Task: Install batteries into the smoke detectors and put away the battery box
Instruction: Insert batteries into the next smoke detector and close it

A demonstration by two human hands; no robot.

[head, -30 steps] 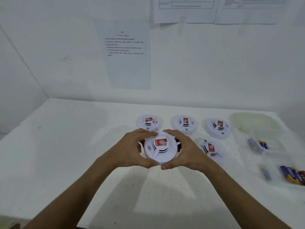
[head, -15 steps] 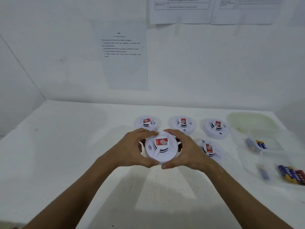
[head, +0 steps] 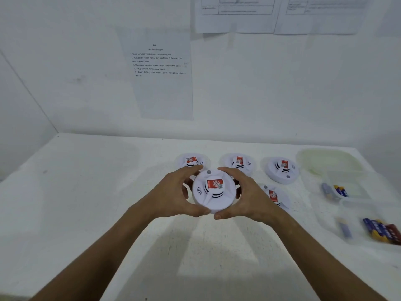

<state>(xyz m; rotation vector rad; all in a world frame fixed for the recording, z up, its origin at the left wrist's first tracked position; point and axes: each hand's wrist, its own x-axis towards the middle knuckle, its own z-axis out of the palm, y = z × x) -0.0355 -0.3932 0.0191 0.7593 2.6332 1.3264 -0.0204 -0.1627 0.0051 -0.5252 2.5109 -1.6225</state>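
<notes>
Surface (head: 86, 213) carries four smoke detectors in the background and clear battery boxes (head: 355, 218) at right. The held smoke detector (head: 213, 191), judged light, rigid and smooth-shelled, is best gripped at its rim. It is clasped there by the left hand (head: 173, 196) and the right hand (head: 249, 196), fingers curled around opposite edges.

Three detectors (head: 239, 162) in row behind held detector (head: 213, 191), battery boxes (head: 355, 213) right
</notes>
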